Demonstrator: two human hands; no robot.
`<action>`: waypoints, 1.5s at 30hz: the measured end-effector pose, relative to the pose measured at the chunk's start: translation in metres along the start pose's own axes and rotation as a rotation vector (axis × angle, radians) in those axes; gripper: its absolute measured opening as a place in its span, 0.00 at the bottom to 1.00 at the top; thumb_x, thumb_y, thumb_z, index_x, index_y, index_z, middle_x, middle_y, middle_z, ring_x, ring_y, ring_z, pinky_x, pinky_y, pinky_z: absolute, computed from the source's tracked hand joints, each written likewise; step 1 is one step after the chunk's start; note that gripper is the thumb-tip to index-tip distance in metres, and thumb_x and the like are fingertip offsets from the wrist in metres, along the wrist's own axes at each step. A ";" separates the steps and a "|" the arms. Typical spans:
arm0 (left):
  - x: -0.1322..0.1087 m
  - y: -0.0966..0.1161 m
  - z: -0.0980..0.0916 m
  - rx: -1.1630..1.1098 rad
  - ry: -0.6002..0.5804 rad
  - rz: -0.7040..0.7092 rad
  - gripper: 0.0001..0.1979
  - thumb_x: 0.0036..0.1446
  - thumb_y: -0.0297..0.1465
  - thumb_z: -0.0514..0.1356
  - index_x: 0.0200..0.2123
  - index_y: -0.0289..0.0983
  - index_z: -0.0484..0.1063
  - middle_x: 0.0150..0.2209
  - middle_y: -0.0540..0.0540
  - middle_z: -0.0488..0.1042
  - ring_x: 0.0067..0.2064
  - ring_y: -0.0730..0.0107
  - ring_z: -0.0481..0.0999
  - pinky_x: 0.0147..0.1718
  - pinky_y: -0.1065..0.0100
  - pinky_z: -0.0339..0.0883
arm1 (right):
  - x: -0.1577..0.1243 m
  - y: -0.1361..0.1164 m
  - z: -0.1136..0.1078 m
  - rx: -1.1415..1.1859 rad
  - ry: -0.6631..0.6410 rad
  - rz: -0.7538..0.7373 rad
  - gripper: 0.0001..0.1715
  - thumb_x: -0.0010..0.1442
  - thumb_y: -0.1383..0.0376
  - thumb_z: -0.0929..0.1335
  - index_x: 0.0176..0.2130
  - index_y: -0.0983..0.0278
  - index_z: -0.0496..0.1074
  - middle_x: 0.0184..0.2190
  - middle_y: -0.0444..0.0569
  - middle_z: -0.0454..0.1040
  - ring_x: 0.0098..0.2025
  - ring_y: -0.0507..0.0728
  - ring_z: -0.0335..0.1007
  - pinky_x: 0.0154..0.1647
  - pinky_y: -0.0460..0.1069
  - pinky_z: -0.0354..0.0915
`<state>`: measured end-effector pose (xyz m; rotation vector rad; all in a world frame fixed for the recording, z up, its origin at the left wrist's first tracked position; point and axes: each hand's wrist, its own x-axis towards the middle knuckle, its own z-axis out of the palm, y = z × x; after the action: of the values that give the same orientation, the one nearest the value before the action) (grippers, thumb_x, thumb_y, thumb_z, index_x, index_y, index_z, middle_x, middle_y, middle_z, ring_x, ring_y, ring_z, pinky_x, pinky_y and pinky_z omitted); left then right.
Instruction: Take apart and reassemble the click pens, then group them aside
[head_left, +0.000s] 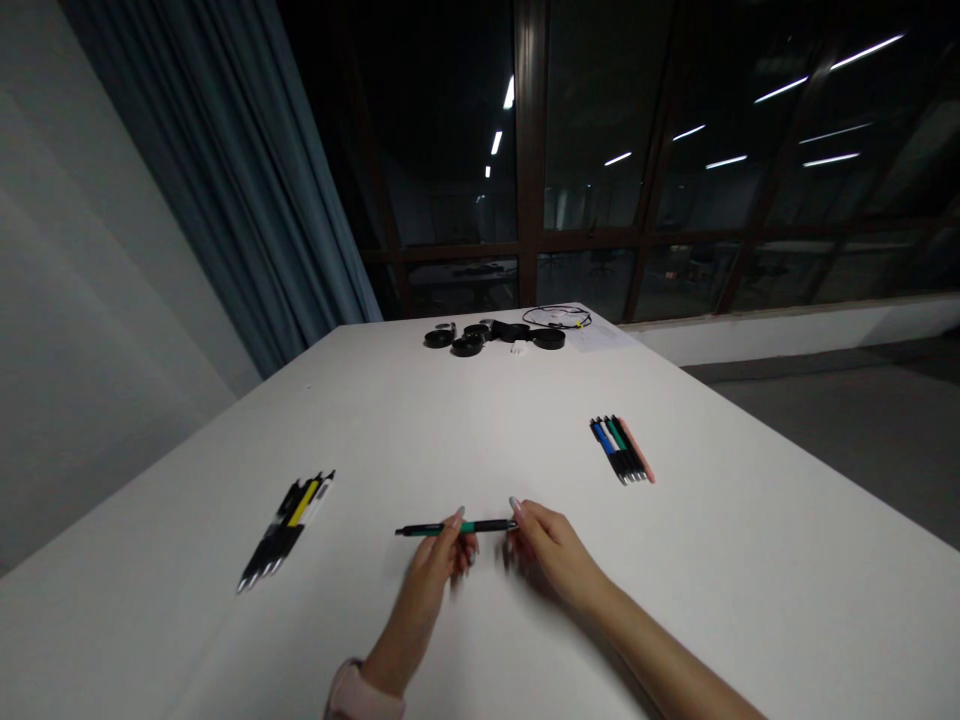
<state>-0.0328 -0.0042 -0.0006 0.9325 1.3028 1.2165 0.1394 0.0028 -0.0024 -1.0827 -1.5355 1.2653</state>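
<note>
A green and black pen point(491, 525) is held level above the white table, near its front. My left hand point(441, 560) pinches the pen around its middle between thumb and fingers. At the pen's right end, my right hand point(546, 545) grips the tip; its lower fingers are smeared by motion. To the left lies a slanted row of several pens point(283, 535), black, yellow and white. Farther off on the right lies another row of several pens point(619, 448), with blue, white, green and pink barrels.
The white table point(420, 420) stretches away to a dark window. At its far end lie several black rolls point(467, 345), a small white item point(519, 348), a coiled black cable point(559, 317) and a paper sheet point(602, 339). A blue curtain point(225, 170) hangs on the left.
</note>
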 end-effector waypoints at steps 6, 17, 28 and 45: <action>-0.001 0.000 0.002 0.023 -0.016 0.011 0.26 0.41 0.56 0.64 0.21 0.37 0.70 0.19 0.49 0.71 0.22 0.72 0.67 0.22 0.70 0.60 | 0.000 0.000 0.000 -0.043 -0.010 -0.016 0.31 0.63 0.40 0.60 0.26 0.61 0.64 0.19 0.40 0.65 0.23 0.51 0.63 0.27 0.46 0.58; 0.001 -0.002 0.001 0.007 -0.025 0.008 0.26 0.39 0.55 0.65 0.21 0.36 0.70 0.19 0.48 0.71 0.21 0.72 0.67 0.21 0.70 0.60 | -0.001 -0.004 -0.001 -0.134 -0.050 -0.020 0.35 0.64 0.39 0.57 0.21 0.62 0.65 0.18 0.43 0.66 0.24 0.52 0.63 0.29 0.46 0.58; -0.006 0.003 0.002 0.032 -0.034 0.024 0.23 0.44 0.52 0.64 0.21 0.36 0.71 0.20 0.49 0.71 0.22 0.72 0.68 0.22 0.70 0.61 | -0.003 -0.008 -0.004 -0.172 -0.059 -0.013 0.36 0.67 0.42 0.53 0.20 0.61 0.62 0.18 0.43 0.65 0.24 0.52 0.64 0.30 0.47 0.59; -0.007 0.003 0.000 0.079 0.026 0.083 0.27 0.39 0.58 0.63 0.18 0.37 0.70 0.18 0.49 0.69 0.23 0.71 0.65 0.25 0.68 0.59 | -0.007 -0.014 -0.003 -0.326 -0.077 -0.089 0.32 0.63 0.38 0.56 0.29 0.61 0.66 0.24 0.45 0.69 0.27 0.54 0.64 0.31 0.48 0.59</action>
<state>-0.0322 -0.0101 0.0032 1.0393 1.3521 1.2526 0.1421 -0.0044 0.0112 -1.1639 -1.8730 1.0283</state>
